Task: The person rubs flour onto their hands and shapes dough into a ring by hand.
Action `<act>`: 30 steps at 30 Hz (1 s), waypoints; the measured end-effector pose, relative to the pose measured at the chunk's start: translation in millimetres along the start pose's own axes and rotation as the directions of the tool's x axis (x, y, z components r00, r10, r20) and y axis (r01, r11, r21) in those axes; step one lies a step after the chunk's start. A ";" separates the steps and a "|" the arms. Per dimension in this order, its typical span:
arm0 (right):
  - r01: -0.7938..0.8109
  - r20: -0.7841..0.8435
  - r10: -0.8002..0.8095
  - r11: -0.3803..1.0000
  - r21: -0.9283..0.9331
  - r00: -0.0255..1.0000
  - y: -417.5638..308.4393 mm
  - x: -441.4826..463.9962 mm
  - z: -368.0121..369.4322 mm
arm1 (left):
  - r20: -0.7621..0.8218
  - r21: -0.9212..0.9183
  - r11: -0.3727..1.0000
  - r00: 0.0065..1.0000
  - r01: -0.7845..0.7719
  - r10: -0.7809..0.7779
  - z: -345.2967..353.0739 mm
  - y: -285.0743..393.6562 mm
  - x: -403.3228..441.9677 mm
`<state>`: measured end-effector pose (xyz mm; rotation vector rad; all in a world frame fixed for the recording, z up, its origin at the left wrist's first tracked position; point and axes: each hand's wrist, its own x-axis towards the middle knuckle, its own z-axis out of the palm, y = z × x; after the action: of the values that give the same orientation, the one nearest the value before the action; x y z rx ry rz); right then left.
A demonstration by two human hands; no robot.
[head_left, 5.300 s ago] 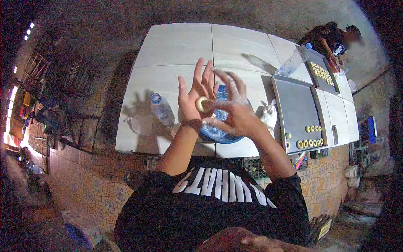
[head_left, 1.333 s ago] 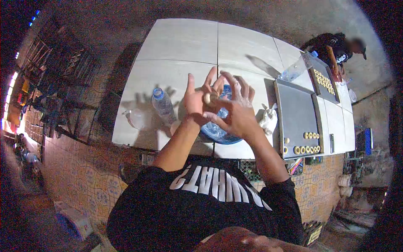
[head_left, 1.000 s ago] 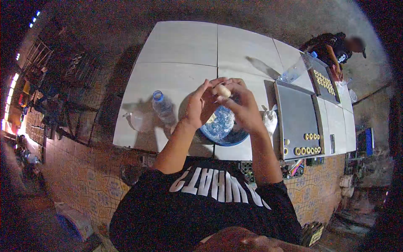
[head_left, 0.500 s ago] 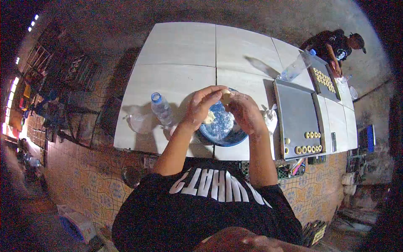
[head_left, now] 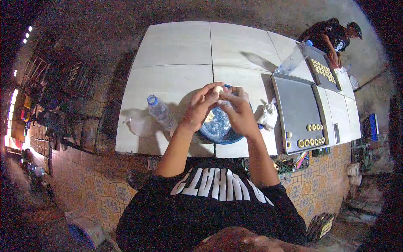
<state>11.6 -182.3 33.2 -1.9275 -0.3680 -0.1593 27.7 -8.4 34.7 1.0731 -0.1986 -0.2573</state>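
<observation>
Dough piece (head_left: 218, 89), small, pale, rounded; located in the person's hands, over the far part of a blue basin (head_left: 226, 141). Left hand (head_left: 200, 105): fingers narrowed about the dough piece from the left. Right hand (head_left: 239, 110): fingers bent and drawn in close to the same piece from the right; whether they grip it or merely touch it, cannot tell. Basin: standing on the pale tiled worktop (head_left: 176, 46), white powder over its inner surface, one larger dough lump (head_left: 209, 116) at its left side, partly hidden by the left hand. Clear plastic bottle (head_left: 159, 111), blue at the mouth: left of the basin, well apart from the dough piece. White cloth-like bundle (head_left: 267, 116), crumpled: between basin and dark baking tray (head_left: 296, 103). Tray: right side, dough rings (head_left: 312, 142) in short rows along its near end, two more pieces at its near left corner. Second tray (head_left: 317, 56): far right, bearing further rings in rows; a co-worker's hands (head_left: 336, 60) just beside it.
</observation>
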 end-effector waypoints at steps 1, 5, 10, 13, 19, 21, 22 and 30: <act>0.065 -0.002 -0.067 0.971 -0.230 0.998 -5.9 -3.7 -0.1 | 0.022 0.099 0.994 0.999 -0.044 0.042 1.6 0.5 0.0; 0.098 0.052 -0.083 0.823 -0.560 0.995 -33.3 -5.0 -2.8 | 0.048 0.004 1.000 0.998 0.028 -0.029 -7.1 -7.7 1.7; 0.176 0.139 -0.112 0.741 -0.648 0.984 -42.3 2.8 -3.8 | -0.038 -0.241 0.966 0.993 0.096 -0.108 2.0 -6.4 -0.3; 0.194 0.136 -0.138 0.708 -0.680 0.981 -46.1 4.2 -0.1 | -0.106 -0.291 0.950 0.983 0.112 -0.148 5.3 -7.2 -3.0; 0.235 0.023 -0.273 0.781 -0.579 0.962 -36.6 6.3 5.3 | 0.036 -0.487 0.870 0.997 0.080 -0.071 -7.4 -14.2 4.2; 0.187 -0.009 -0.225 0.828 -0.528 0.974 -37.9 5.7 4.8 | 0.041 -0.563 0.821 0.995 0.099 -0.092 -7.5 -12.2 4.3; 0.198 -0.035 -0.254 0.826 -0.528 0.967 -37.4 4.9 5.2 | 0.045 -0.599 0.793 0.994 0.110 -0.103 -7.9 -11.7 4.0; 0.139 0.002 -0.165 0.823 -0.551 0.986 -29.2 -1.4 12.2 | 0.108 -0.633 0.766 0.993 0.112 -0.056 5.9 4.3 -6.4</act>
<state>-0.1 -161.4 53.9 -2.4602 -0.4837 -0.4567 20.4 -9.4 41.1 0.3844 -0.1200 -0.4167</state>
